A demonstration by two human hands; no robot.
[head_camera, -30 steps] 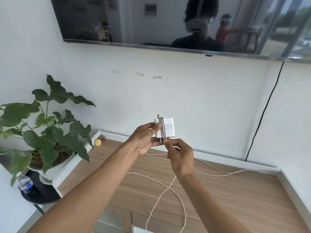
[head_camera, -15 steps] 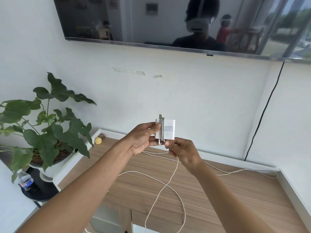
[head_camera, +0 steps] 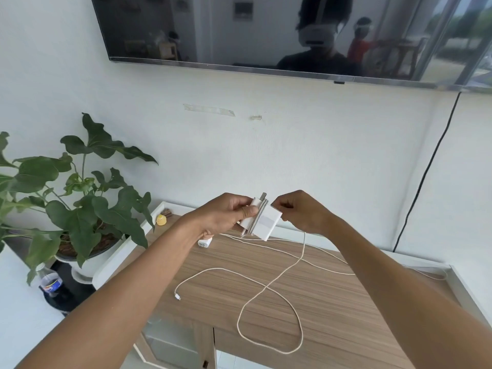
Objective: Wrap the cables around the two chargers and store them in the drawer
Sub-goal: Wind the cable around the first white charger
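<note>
The charger (head_camera: 262, 221) is held in the air above the desk's far edge, the left hand (head_camera: 226, 218) clamped on its body and the right hand (head_camera: 298, 211) pinching the cable (head_camera: 269, 283) at its top corner. Best to keep each turn taut and flat beside the last. Slack loops across the wooden desk (head_camera: 332, 302); a second charger (head_camera: 205, 242) lies near the far left corner, a potted plant (head_camera: 80, 209) beyond the left edge.

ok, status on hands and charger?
Left hand grips charger, a few cable turns on. Right hand pinches cable, most loose on table. Second charger unwrapped. Nothing blocking.
</note>
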